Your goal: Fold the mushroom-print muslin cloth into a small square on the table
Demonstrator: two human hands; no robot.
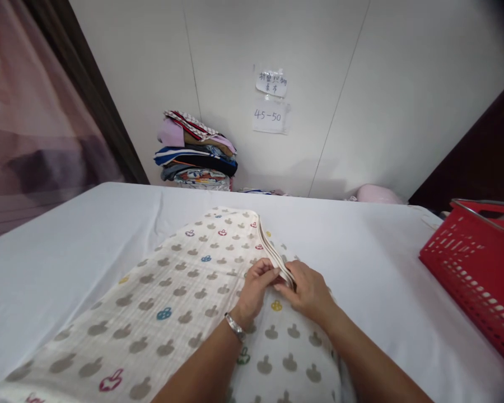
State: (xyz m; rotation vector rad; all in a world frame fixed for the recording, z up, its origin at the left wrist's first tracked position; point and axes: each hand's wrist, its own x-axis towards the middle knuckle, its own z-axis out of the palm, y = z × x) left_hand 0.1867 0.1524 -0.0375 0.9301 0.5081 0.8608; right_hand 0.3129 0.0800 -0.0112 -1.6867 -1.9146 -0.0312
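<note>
A cream cloth (pixel 172 296) printed with grey and coloured apple shapes lies folded along the white table (pixel 67 246), running from the near left toward the middle. Its layered, bound edge (pixel 269 246) runs up its right side. My left hand (pixel 256 288), with a metal watch at the wrist, pinches that edge with closed fingers. My right hand (pixel 308 291) meets it from the right, fingers closed on the same edge, the two hands touching.
A red plastic basket (pixel 474 268) with a metal handle stands at the table's right edge. A stack of folded clothes (pixel 197 151) rests against the wall behind the table. Two paper notes (pixel 271 101) hang on the wall. A pink item (pixel 378 194) lies at the far right.
</note>
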